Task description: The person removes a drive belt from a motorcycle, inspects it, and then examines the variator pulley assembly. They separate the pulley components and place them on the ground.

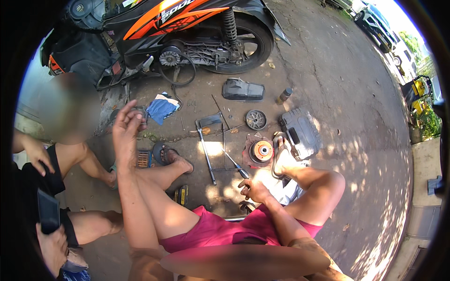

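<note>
My left hand [127, 119] is raised at left centre with its fingers apart, holding nothing I can see. Just beyond it, a dark round part [142, 112] is partly covered by the fingers. My right hand [255, 190] hangs low in front of my right thigh, fingers loosely bent and apart. Close to its fingertips is the dark handle of a screwdriver [242, 172]; I see no grip around it. Left of that, a long-handled wrench [206, 157] lies on the ground. An orange-and-metal clutch assembly [261, 151] sits on a reddish cloth by my right foot.
An orange-black scooter [187, 28] stands ahead, its drive side exposed. Around lie a black cover [243, 90], a round drum [256, 120], a spray can [284, 95], a tool case [301, 132], a blue cloth [162, 109] and a bit set [144, 158]. Another person [35, 157] sits at left.
</note>
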{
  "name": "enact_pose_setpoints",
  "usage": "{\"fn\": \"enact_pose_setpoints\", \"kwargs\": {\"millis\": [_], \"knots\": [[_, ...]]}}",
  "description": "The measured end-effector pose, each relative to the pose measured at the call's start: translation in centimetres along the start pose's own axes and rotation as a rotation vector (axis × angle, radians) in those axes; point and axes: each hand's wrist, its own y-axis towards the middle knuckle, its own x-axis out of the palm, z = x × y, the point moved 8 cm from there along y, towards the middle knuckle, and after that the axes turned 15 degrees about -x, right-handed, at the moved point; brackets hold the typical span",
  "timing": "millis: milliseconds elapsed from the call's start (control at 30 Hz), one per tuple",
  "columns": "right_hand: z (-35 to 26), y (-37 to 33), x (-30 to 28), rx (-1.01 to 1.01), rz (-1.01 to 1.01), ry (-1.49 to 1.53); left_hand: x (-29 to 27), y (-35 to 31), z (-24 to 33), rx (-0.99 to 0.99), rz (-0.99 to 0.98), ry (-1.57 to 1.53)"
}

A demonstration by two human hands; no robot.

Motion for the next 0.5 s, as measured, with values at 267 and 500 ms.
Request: {"fn": "enact_pose_setpoints", "kwargs": {"millis": [267,500], "knots": [[-1.8,1.2,-6.8,-0.17,0.571,-0.041,-21.8,-6.3,-9.6,-0.227,0.602,-0.065],[3.8,2.4,-6.0,-0.148,0.615,0.172,-24.9,-27.1,-35.3,-0.782,0.212,0.24]]}}
